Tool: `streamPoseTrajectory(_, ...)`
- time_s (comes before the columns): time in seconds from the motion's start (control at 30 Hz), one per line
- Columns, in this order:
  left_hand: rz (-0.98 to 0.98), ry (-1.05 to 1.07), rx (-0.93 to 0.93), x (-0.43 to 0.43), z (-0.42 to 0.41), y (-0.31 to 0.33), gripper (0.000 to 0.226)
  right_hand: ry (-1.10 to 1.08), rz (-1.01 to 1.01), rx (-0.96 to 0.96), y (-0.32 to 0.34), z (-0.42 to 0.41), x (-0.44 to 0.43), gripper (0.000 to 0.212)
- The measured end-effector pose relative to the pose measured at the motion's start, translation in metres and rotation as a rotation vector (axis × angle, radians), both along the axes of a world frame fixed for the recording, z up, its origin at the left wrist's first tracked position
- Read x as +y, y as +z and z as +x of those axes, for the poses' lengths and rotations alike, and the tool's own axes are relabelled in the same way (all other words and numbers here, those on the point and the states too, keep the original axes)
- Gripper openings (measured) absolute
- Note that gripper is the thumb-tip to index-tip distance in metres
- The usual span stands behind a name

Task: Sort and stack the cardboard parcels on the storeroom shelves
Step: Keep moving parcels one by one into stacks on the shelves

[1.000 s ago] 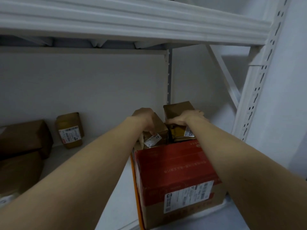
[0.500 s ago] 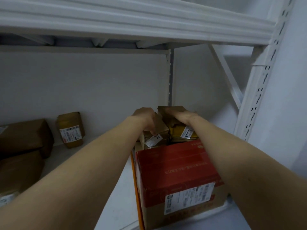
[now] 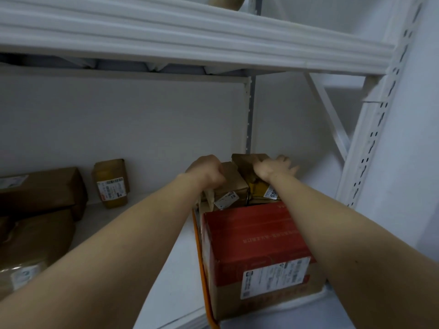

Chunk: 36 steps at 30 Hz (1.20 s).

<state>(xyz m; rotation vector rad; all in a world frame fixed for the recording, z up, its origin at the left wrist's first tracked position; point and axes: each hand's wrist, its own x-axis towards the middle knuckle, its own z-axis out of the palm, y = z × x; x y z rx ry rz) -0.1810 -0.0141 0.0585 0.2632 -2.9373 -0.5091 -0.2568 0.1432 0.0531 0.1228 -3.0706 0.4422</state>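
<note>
Two small brown parcels sit side by side behind a large red-topped cardboard box [image 3: 256,238] on the white shelf [image 3: 166,269]. My left hand [image 3: 205,172] is curled over the top left edge of the left small parcel [image 3: 231,184], which carries a label reading 82. My right hand [image 3: 275,168] lies on the top right of the right small parcel [image 3: 245,160], its fingers stretched out toward the back wall. The two small parcels touch each other.
At the back left an upright small labelled parcel [image 3: 111,184] leans on the wall. Two bigger brown parcels [image 3: 47,188] are stacked at the left edge. The upper shelf beam [image 3: 190,32] hangs overhead; a perforated post [image 3: 380,115] and diagonal brace [image 3: 327,115] stand on the right.
The right small parcel shifted left against the left one. My right hand slid from its front top edge to its right side and its fingers spread. My left hand stayed put.
</note>
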Motion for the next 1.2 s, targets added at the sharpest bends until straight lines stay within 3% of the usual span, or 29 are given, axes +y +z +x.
streamPoseTrajectory(0.1, -0.01, 0.036, -0.01, -0.012, 0.013, 0.001, 0.018, 0.106, 0.018, 0.149, 0.007, 0.015, -0.021, 0.06)
streamPoseTrajectory(0.2, -0.037, 0.097, -0.026, -0.025, 0.031, -0.001, 0.019, 0.183, 0.011, 0.175, 0.015, 0.032, -0.047, 0.061)
streamPoseTrajectory(0.53, -0.073, 0.235, -0.114, -0.126, 0.133, -0.018, 0.026, 0.436, 0.091, 0.095, -0.002, 0.12, -0.182, 0.06)
streamPoseTrajectory(0.63, -0.079, 0.282, -0.125, -0.169, 0.176, -0.027, 0.015, 0.541, 0.101, 0.061, -0.014, 0.153, -0.235, 0.055)
streamPoseTrajectory(0.73, -0.068, 0.338, -0.099, -0.206, 0.218, -0.035, 0.031, 0.633, 0.102, 0.023, -0.026, 0.192, -0.283, 0.052)
streamPoseTrajectory(0.93, 0.019, 0.466, -0.101, -0.273, 0.287, -0.049, 0.01, 0.843, 0.086, -0.025, -0.041, 0.256, -0.351, 0.03)
streamPoseTrajectory(1.03, -0.012, 0.488, -0.095, -0.302, 0.31, -0.054, 0.007, 0.88, -0.057, -0.061, -0.038, 0.28, -0.377, 0.043)
streamPoseTrajectory(1.2, -0.044, 0.548, -0.097, -0.347, 0.349, -0.055, 0.031, 0.906, -0.26, -0.128, -0.041, 0.301, -0.43, 0.075)
